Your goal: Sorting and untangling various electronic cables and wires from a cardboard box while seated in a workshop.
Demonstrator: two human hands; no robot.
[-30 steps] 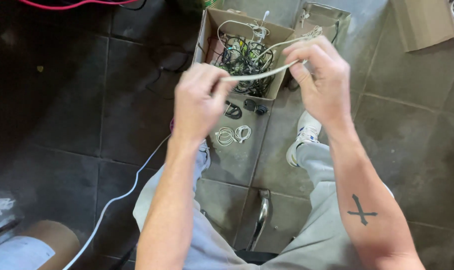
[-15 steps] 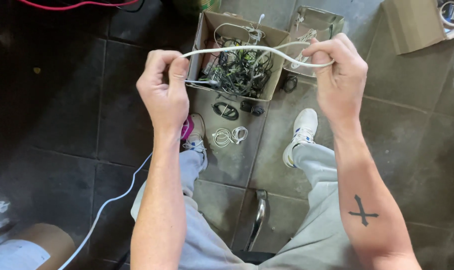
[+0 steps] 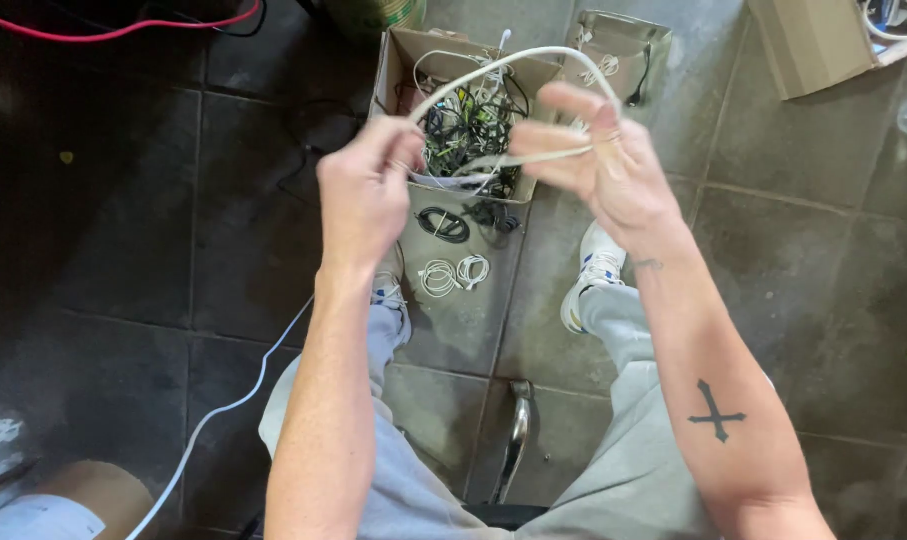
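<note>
Both hands are raised over a cardboard box [image 3: 392,62] full of tangled cables. My left hand [image 3: 367,190] pinches a white cable [image 3: 494,62] between thumb and fingers. The cable arcs up over the box and wraps around the spread fingers of my right hand [image 3: 606,165], forming a loop. A second strand [image 3: 534,157] runs back between the two hands. The rest of the white cable [image 3: 236,403] trails down past my left knee to the floor.
Small coiled white cables [image 3: 454,273] and a black coil [image 3: 443,224] lie on the dark tiled floor between my white shoes [image 3: 592,272]. A second open box [image 3: 626,42] sits behind, another cardboard box [image 3: 812,42] at top right, a red cable [image 3: 124,30] top left.
My hands came closer together after spreading the cable out. The right hand opened its fingers and the cable now loops around them, arching higher above the box.
</note>
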